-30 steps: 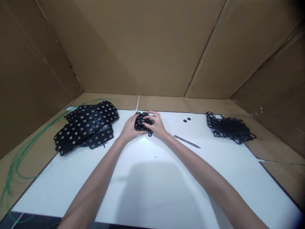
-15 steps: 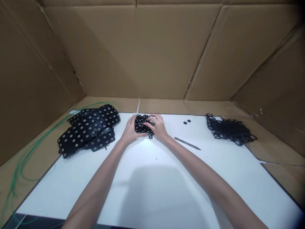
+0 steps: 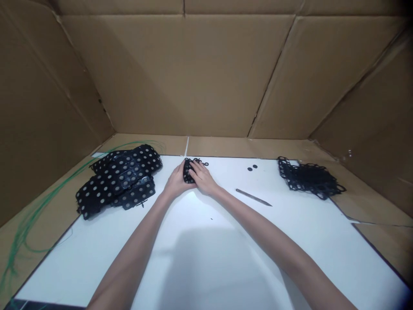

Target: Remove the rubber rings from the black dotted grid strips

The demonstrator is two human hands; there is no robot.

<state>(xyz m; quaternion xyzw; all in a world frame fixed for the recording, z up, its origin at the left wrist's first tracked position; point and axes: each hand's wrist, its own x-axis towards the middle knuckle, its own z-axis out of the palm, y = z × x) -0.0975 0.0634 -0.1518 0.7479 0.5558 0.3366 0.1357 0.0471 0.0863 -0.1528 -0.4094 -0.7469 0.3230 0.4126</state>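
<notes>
A pile of small black rings (image 3: 187,171) lies on the white board near its far edge, between my two hands. My left hand (image 3: 177,181) curves around the pile's left side, its thumb along the front. On the right, my right hand (image 3: 204,177) presses over the pile, its fingers reaching across the top and covering part of the rings. The fingertips on the far side are partly hidden. A few loose rings (image 3: 206,164) lie just beyond the right fingers.
Black dotted sheets (image 3: 119,178) are stacked at the left, with green strands (image 3: 48,193) beside them. To the right lie two small black discs (image 3: 250,169), a pointed dark metal tool (image 3: 254,197) and a heap of black looped pieces (image 3: 311,177). Cardboard walls (image 3: 180,77) surround the board.
My right hand has moved slightly left and closed in over the rings. The pile is squeezed narrower between both hands, and the loose ring at its front no longer shows.
</notes>
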